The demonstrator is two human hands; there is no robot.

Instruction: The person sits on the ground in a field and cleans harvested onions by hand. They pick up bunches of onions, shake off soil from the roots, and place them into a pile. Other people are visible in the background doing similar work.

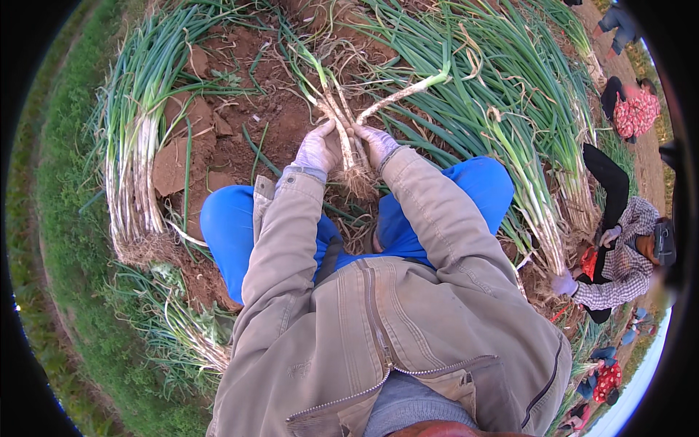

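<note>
Both of my hands wear thin, pale gloves and meet in front of my bent knees. My left hand [318,147] grips the stalks of several green onions [345,143] from the left side. From the right, my right hand [377,143] closes on the same onions, whose roots hang down between the hands. One stalk slants up to the right above my right hand. A large bunch of green onions [134,164] lies at the left with its roots towards me. Another broad pile of green onions [480,93] spreads over the ground at the right.
Brown soil with clods [183,164] lies between the onion piles. A smaller onion bunch [191,333] is at the lower left, beside green weeds [82,273]. At the right, a co-worker in a checked shirt [617,284] holds an onion bunch; several other people are farther off.
</note>
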